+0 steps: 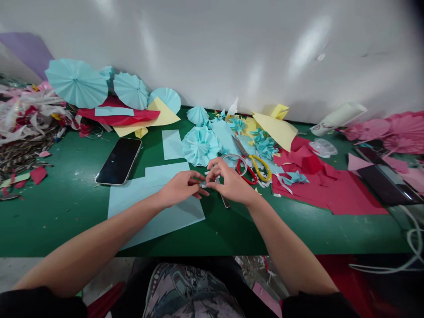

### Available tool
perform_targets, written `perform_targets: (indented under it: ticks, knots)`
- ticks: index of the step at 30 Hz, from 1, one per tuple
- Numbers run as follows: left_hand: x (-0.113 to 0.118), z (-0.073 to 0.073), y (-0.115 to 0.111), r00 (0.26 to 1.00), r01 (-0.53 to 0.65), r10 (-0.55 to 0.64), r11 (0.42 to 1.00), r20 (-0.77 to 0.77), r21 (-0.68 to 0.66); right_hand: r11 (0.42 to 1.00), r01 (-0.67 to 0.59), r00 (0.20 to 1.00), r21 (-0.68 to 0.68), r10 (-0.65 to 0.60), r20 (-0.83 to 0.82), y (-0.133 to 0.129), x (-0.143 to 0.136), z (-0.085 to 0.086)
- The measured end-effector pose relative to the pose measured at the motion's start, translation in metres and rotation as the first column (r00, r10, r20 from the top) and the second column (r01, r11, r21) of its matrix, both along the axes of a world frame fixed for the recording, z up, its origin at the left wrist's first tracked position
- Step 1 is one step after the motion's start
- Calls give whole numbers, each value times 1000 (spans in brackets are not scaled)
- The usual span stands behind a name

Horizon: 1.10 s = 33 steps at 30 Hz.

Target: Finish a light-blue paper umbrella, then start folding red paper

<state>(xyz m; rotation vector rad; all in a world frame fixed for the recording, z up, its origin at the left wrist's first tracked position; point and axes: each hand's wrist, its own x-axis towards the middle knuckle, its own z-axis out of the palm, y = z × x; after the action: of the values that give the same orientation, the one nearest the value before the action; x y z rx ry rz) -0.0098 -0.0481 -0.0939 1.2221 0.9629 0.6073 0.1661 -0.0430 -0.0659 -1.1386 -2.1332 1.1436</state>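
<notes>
My left hand [183, 187] and my right hand [228, 180] meet over the green table. Between their fingertips they pinch a small whitish strip [203, 185], partly covered by the fingers, so its exact kind is hard to tell. Light blue paper sheets [165, 221] lie under and left of my left hand. Beside my right hand rest a metal strip [225, 201], a roll of clear tape [236, 160] and scissors [254, 162] with red and yellow handles. Just beyond the hands lies a pleated light blue paper rosette [200, 145].
A phone [118, 161] lies at left. Pleated blue paper fans [77, 83] lean against the wall. A glue bottle [232, 108] stands among blue scraps. Red paper [344, 192], a dark device [389, 184] and a white cable [410, 247] are at right. A ribbon heap [23, 115] sits far left.
</notes>
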Motion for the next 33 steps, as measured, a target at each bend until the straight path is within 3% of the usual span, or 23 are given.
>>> perform_targets:
  ticks: [8,19,29,33]
  knots:
    - [-1,-1,0,993,-4,14,996,114,-89,998,6,997,55,-10,71,2,1,-1]
    - [-3,2,-1,996,81,-77,993,47,-85,999,-39,994,32,35,106,1,1,1]
    - [-4,-4,-1,989,142,-141,990,53,-22,998,-50,989,48,43,140,1,0,-3]
    - [-3,-2,-3,988,153,-154,986,19,69,997,-39,985,68,27,171,0,-3,-4]
